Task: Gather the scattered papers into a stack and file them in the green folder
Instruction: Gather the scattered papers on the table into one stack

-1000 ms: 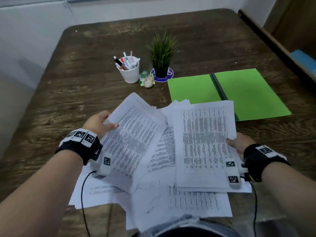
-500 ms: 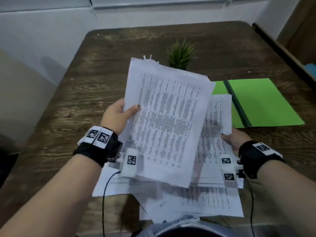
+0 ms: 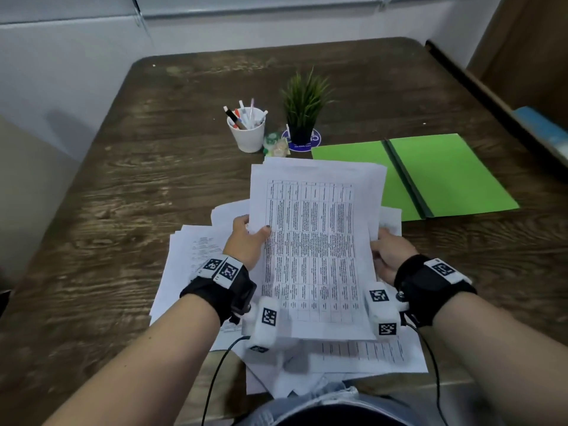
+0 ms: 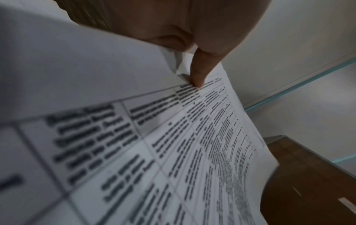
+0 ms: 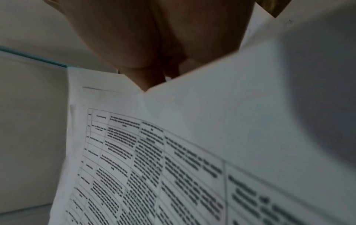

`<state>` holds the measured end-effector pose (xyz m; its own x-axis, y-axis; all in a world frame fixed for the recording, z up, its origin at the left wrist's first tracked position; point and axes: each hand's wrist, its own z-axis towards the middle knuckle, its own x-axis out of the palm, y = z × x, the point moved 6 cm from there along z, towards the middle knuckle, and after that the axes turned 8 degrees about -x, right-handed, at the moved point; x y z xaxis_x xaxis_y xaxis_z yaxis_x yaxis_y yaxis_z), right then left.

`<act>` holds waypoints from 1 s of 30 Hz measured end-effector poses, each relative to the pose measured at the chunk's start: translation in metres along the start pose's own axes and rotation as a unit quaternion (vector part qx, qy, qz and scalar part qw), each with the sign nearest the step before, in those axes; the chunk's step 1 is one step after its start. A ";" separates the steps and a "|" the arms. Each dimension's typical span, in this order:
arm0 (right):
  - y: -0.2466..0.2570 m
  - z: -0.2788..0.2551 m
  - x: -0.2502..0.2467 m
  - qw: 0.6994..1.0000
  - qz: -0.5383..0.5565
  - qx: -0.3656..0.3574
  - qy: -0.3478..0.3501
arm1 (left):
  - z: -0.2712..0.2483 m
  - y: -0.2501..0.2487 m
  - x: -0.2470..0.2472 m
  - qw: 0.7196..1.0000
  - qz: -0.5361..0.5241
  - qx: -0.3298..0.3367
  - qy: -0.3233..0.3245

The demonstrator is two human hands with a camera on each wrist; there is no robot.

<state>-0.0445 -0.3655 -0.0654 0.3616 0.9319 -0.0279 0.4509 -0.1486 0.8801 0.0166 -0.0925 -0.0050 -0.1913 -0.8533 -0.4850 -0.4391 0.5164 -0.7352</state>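
Note:
A bundle of printed sheets (image 3: 316, 241) is lifted above the table between both hands. My left hand (image 3: 249, 238) grips its left edge, thumb on the top page; the left wrist view shows that thumb (image 4: 200, 71) pressing the printed sheet (image 4: 173, 152). My right hand (image 3: 388, 252) holds the right edge, its fingers hidden under the pages (image 5: 212, 144). More loose papers (image 3: 190, 256) lie spread on the table below. The green folder (image 3: 445, 173) lies open and flat at the right, partly covered by the bundle's corner.
A white cup of pens (image 3: 247, 130) and a small potted plant (image 3: 302, 115) stand behind the papers, with small trinkets (image 3: 276, 146) between them. The dark wooden table (image 3: 138, 195) shows bare wood on the left. A wall edge runs along the right.
The left hand brought its lifted sheets rightward onto the right hand's sheets. Both hands now hold one bundle, centred and raised off the table.

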 end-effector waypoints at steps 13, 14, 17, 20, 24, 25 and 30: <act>0.006 -0.013 0.003 0.964 -0.260 -0.017 0.059 | -0.003 0.012 0.020 0.995 0.087 0.009 0.047; 0.003 -0.013 0.002 0.961 -0.270 -0.017 0.063 | -0.004 0.014 0.022 0.995 0.087 0.012 0.046; -0.015 -0.002 -0.006 0.959 -0.279 0.003 0.054 | -0.004 0.021 0.033 0.994 0.089 0.005 0.067; -0.026 0.006 -0.016 0.952 -0.306 -0.001 0.026 | -0.004 0.024 0.046 0.992 0.063 0.018 0.111; -0.051 0.031 -0.046 0.940 -0.339 0.029 0.010 | 0.012 0.037 0.054 0.993 0.070 0.006 0.099; -0.052 0.034 -0.053 0.935 -0.351 0.039 0.007 | 0.019 0.043 0.048 0.996 0.056 -0.023 0.065; -0.040 0.038 -0.098 0.900 -0.424 0.085 -0.056 | 0.054 0.083 0.004 0.975 0.003 -0.216 -0.042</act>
<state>-0.0668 -0.4633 -0.1161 -0.0945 0.6965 -0.7113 0.7190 0.5420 0.4352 0.0271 -0.0487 -0.0937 -0.1298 -0.8324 -0.5388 -0.7713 0.4263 -0.4727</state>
